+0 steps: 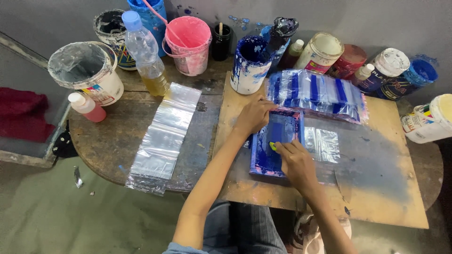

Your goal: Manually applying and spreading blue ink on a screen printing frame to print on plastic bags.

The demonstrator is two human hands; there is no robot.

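While both hands work at the centre of the wooden board, the scene reads as follows.

Frame: a small blue-stained rectangular printing screen (pixel 274 143) lies flat on the pale wooden board (pixel 376 188), at the middle of the round dark tabletop (pixel 108 146).

Left hand (pixel 254 117): fingers spread and pressed down on the frame's 11 o'clock corner, closed on nothing.

Right hand (pixel 297 162): fingers pinched on a small yellow-green squeegee piece (pixel 273 146) resting on the blue mesh.

Under the frame: one clear plastic zip bag (pixel 322 143) sticks out at 3 o'clock, its visible part bare of ink.

Done, by my judgement: a fanned stack of clear bags with blue printed bars (pixel 318 91) lies at 1 o'clock of the frame; I cannot count them exactly.

Left, by my judgement: a long overlapping row of unprinted clear bags (pixel 165 136) waits at 9 o'clock; the number is unclear too.

Ink in use: one blue-smeared white tub of blue ink (pixel 249 66) stands at 12 o'clock.

Counted: one pink plastic bucket (pixel 188 44), one clear bottle of yellowish liquid (pixel 146 54), one large white tub with a grey-crusted inside (pixel 87 70), one small pink squeeze bottle (pixel 87 107).

Far right: several more tubs and jars, partly overlapping.
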